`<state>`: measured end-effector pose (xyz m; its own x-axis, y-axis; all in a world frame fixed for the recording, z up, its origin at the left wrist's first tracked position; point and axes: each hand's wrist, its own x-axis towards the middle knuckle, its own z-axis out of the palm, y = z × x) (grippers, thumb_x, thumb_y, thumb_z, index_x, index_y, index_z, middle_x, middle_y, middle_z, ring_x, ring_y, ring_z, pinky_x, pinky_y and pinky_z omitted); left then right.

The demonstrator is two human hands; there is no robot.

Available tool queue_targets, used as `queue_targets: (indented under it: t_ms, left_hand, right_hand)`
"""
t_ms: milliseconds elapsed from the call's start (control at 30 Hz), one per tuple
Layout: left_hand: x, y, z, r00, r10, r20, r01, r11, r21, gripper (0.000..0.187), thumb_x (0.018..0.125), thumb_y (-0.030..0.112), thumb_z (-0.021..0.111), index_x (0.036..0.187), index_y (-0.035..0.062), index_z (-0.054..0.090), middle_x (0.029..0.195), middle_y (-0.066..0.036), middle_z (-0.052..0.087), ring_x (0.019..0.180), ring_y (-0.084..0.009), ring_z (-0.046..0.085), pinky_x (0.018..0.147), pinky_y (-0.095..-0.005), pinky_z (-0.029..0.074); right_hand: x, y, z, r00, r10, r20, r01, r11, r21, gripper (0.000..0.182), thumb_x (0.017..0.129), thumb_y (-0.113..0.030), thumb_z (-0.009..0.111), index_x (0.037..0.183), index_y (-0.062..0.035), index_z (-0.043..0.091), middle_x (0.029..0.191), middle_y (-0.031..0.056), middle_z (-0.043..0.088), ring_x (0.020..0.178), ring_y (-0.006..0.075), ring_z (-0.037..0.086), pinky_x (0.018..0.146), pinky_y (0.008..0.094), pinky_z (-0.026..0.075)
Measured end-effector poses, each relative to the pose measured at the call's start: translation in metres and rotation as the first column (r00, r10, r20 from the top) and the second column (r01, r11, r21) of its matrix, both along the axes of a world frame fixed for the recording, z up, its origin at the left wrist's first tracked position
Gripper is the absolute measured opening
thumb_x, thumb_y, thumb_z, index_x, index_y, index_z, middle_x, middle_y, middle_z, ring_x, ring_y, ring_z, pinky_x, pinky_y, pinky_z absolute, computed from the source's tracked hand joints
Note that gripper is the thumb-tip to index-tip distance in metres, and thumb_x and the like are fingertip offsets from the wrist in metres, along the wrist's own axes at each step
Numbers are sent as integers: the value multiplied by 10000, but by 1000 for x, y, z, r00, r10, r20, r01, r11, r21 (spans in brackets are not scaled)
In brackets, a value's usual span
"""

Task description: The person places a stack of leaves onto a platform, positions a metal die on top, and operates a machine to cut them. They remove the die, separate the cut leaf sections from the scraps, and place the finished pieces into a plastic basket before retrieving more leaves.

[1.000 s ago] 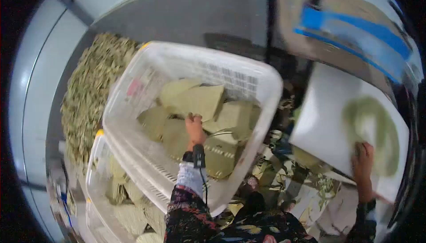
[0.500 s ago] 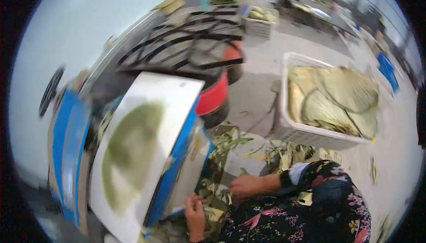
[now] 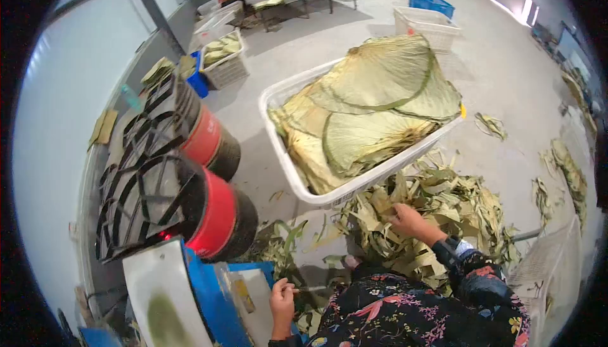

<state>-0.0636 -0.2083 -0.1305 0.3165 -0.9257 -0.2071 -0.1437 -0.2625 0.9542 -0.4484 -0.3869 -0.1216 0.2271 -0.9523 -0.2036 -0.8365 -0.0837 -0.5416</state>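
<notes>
Has the right hand (image 3: 411, 223) at the scraps (image 3: 465, 204), just in front of the crate (image 3: 347, 191); cannot tell if clamped on any. Has the left hand (image 3: 282, 302) near the machine (image 3: 218, 299), leftward in front of the crate; cannot tell if together or apart.

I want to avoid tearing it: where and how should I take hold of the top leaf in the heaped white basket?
Likely best by the rounded green rim of the top leaf, coming from the near side: that edge curves toward the camera and lies exposed over the leaves beneath.
</notes>
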Motion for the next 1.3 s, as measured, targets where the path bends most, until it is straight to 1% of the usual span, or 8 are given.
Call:
queue_targets:
  t_ms: [300, 500, 633, 767, 933, 1067, 1167, 1300]
  left_hand:
    - [-69, -114, 30, 951, -299, 76, 289, 950, 116, 293, 889, 63, 450, 1154, -59, 476, 982, -159, 602, 834, -209, 628, 757, -315, 486]
    - [-136, -202, 22, 962, -226, 156, 180, 947, 267, 270, 883, 65, 459, 1118, -65, 496, 927, -148, 618, 847, -210, 631, 753, -324, 481]
    - [-188, -256, 26, 956, -213, 204, 203, 977, 69, 244, 848, 15, 463, 1078, -45, 517, 984, -163, 599, 859, -242, 632, 777, -349, 485]
    - [-218, -288, 17, 891, -239, 385, 242, 969, 42, 276, 820, 7, 514, 1095, -19, 522, 933, -168, 613, 826, -250, 641, 752, -345, 496]
    - [-233, -302, 20, 845, -349, 405, 306, 937, 170, 266, 835, -3, 473, 1095, -15, 531, 951, -168, 614, 820, -237, 654, 734, -327, 508]
    - [-239, -310, 29, 877, -322, 356, 276, 945, 173, 275, 839, -3, 462, 1104, -9, 532, 950, -168, 613, 804, -235, 660, 728, -324, 510]
    - [-244, -315, 43, 824, -384, 417, 334, 923, 189, 284, 831, -11, 458, 1103, -10, 535, 942, -174, 614, 807, -237, 660, 726, -329, 511]
    - [-241, -310, 42, 766, -339, 546, 309, 939, 149, 280, 824, -8, 474, 1096, -9, 538, 933, -172, 617, 807, -238, 662, 719, -332, 514]
  right_hand:
    - [-91, -110, 18, 937, -285, 203, 340, 879, -335, 474, 778, -149, 630, 1181, -3, 428, 1056, 217, 541, 992, 372, 521, 832, 424, 427]
    - [-151, -277, 39, 955, -218, 202, 293, 812, -505, 507, 768, -143, 642, 1191, 21, 415, 1128, 218, 512, 1058, 363, 489, 890, 409, 403]
    - [-171, -378, 17, 901, -333, 278, 426, 804, -416, 532, 749, -172, 667, 1173, 42, 428, 1141, 231, 507, 1071, 372, 481, 901, 403, 397]
    - [-220, -447, -24, 598, -624, 503, 801, 470, -369, 531, 771, -240, 664, 1150, 57, 441, 1088, 178, 538, 995, 277, 533, 859, 365, 425]
    - [-243, -474, -17, 284, -668, 688, 839, 520, 159, 507, 745, -218, 685, 1083, 81, 456, 973, 167, 549, 879, 269, 534, 766, 371, 427]
    - [-237, -474, -18, 240, -615, 752, 790, 574, 217, 530, 740, -222, 691, 1099, 79, 442, 1046, 187, 513, 925, 267, 516, 772, 360, 425]
    - [-230, -468, -33, 418, -581, 699, 790, 612, 37, 538, 743, -225, 689, 1112, 69, 433, 1130, 207, 451, 972, 269, 487, 786, 364, 418]
    - [-219, -457, -33, 427, -734, 528, 895, 428, -129, 510, 749, -220, 683, 1095, 66, 442, 1122, 193, 442, 962, 261, 485, 790, 374, 418]
